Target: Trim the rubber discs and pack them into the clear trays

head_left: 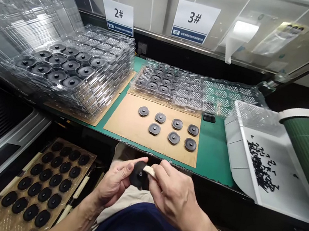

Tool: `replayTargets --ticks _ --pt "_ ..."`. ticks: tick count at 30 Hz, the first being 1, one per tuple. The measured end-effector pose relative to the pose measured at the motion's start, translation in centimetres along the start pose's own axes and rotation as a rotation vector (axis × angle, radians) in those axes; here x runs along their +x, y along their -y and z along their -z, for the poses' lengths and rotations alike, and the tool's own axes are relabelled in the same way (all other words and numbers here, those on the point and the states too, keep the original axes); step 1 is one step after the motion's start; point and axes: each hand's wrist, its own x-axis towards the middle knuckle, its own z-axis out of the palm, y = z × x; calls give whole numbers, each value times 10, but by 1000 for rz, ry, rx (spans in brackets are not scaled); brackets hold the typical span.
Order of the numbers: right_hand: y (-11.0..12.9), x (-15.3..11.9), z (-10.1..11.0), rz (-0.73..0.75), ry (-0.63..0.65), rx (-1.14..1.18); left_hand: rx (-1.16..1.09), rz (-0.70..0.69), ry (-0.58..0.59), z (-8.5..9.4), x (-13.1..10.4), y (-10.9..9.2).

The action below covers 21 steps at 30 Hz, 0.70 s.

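Observation:
Close in front of my body, a round black disc [138, 174] with a small raised centre is held between my hands. My left hand [115, 182] grips its left side, the thumb lying along the rim. At the right edge my right hand [170, 188] is closed, fingers curled against the disc. A cream-coloured piece [149, 171] shows at the right fingertips and touches the disc's face; I cannot tell if it is a finger cover or a held strip. Beyond my hands, several similar discs [173, 137] lie in two rows on a cardboard sheet [129, 123].
Stacked clear trays [98, 93] with discs stand at the left. Another clear tray [186, 102] lies behind the cardboard. A white bin [234, 153] at the right contains black scraps [261, 170]. Lower left, a brown-looking tray [1, 220] bears rows of discs. The green bench [213, 154] has a front edge beyond my hands.

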Motion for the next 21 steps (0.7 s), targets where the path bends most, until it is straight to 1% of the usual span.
replayTargets --ticks 1,3,7,10,12,13,16,17,18,19,21 --pt "-1 2 2 31 -6 -18 14 48 41 2 1 1" --pt "-2 7 8 101 2 -65 1 127 82 6 2 3" --pt "-3 15 16 229 76 -169 -86 276 95 11 5 12" --pt "-3 20 16 356 127 -184 -138 338 129 13 5 17" --pt "-2 22 13 379 116 -181 -174 298 138 14 4 17" --pt "-1 22 10 344 90 -173 -193 238 119 13 4 15" --pt "1 17 -1 122 -23 -106 -215 -28 -3 13 4 5" --pt "1 15 -5 63 -45 -77 -204 -96 -34 13 4 1" --pt "1 13 -8 25 -50 -57 -182 -131 -45 14 4 -3" --pt "1 12 -10 1 -39 -51 -156 -136 -39 15 5 -6" --pt "-1 12 -11 -9 -9 -80 -106 -80 2 18 5 -7"
